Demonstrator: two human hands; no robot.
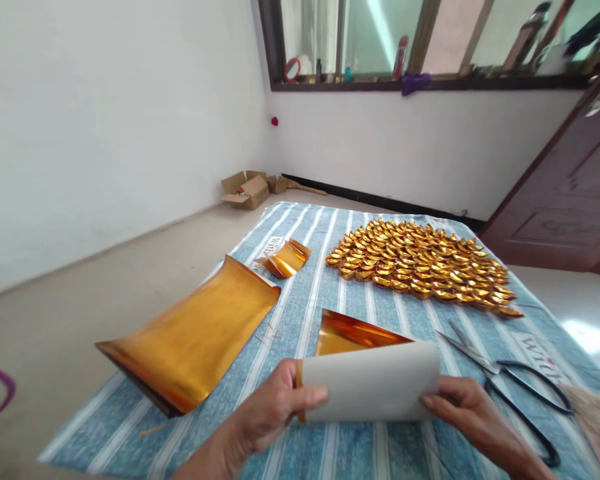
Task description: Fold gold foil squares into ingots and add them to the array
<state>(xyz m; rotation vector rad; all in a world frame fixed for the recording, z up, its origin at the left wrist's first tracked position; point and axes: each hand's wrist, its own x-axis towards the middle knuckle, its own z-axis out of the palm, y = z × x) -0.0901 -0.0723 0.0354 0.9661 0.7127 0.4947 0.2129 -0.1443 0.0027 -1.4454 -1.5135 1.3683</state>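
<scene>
Between my hands is a sheet of gold foil paper (370,383), folded over so its pale back faces me and a shiny gold part shows behind it. My left hand (285,400) grips its left edge, thumb on the pale side. At the right edge, my right hand (463,407) pinches it between thumb and fingers. To the left lies a large stack of gold foil sheets (200,333) with curling edges. Beyond it sits a smaller curled piece of gold foil (287,259). Black-handled scissors (495,370) lie with blades parted near my right hand.
Many small gold foil ingots (415,260) cover the far right of the striped blue cloth (300,333). An open cardboard box (247,190) stands on the floor by the wall. A windowsill (360,85) with bottles and a mirror runs along the back.
</scene>
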